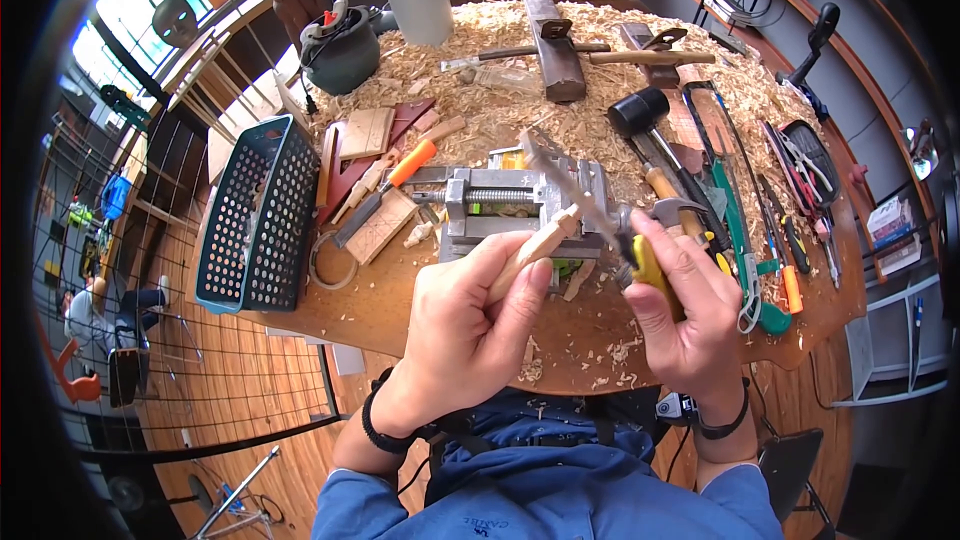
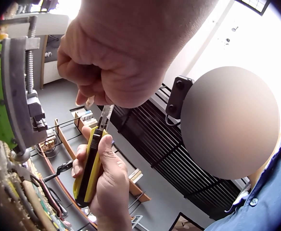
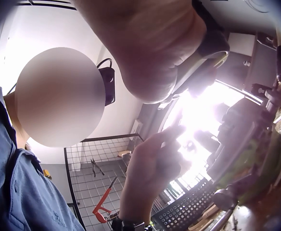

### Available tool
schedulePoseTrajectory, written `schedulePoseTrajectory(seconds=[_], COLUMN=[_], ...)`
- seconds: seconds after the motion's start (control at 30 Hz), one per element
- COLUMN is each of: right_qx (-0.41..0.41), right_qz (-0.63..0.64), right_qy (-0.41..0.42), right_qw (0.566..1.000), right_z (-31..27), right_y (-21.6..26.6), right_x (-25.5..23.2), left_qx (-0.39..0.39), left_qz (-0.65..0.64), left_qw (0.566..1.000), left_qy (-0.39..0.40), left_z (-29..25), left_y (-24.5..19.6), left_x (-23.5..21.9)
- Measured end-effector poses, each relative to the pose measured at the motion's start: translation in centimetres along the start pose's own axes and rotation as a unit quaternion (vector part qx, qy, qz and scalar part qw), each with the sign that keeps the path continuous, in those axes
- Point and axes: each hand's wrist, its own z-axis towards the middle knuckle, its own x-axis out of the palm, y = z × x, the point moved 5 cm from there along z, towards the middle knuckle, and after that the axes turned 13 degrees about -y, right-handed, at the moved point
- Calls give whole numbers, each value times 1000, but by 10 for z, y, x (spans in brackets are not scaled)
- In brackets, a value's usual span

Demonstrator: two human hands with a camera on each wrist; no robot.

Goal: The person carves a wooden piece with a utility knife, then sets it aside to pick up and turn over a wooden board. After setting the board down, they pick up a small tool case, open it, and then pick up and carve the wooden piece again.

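Observation:
My left hand (image 1: 462,315) grips a pale, whittled wooden stick (image 1: 543,243), its narrowed tip pointing up and to the right. In my right hand (image 1: 690,315) is a yellow and black utility knife (image 1: 648,268) with its blade out. The blade overlaps the stick's tip in the head view. From the left wrist, the knife (image 2: 88,168) stands upright in the right hand (image 2: 112,185), the blade close under the curled left hand (image 2: 111,72). Glare blurs much of the right wrist view. A metal vise (image 1: 500,202) sits on the bench just beyond both hands.
Wood shavings (image 1: 430,70) cover the back of the workbench. A perforated basket (image 1: 222,270) stands at left, near an orange-handled chisel (image 1: 408,166) and wood pieces. On the right lie a black mallet (image 1: 637,112), a green-handled saw (image 1: 735,230) and pliers. Wooden planes (image 1: 555,60) lie behind.

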Motion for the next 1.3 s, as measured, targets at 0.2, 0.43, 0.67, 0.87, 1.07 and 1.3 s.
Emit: schedulePoseTrajectory(seconds=[0.2, 0.43, 0.67, 0.87, 1.07, 1.3], right_qx=[-28, -23, -30, -21, -20, -29], right_qz=[-9, -28, -11, 12, -24, -14], right_qy=[51, 31, 38, 58, 42, 18], right_qw=[998, 999, 999, 998, 999, 999], right_z=[-5, -3, -5, -5, -5, -5], right_y=[2, 1, 3, 3, 2, -1], right_x=[9, 9, 10, 12, 9, 9], left_qx=[118, 173, 185, 169, 181, 127], left_qz=[92, 149, 201, 177, 161, 98], left_qw=[988, 972, 960, 968, 968, 986], left_qy=[-40, -65, -66, -64, -69, -44], left_z=[1, -1, -1, -2, -2, 0], left_y=[-6, -9, -10, -11, -9, -7], left_x=[1, 0, 0, 0, 2, 3])
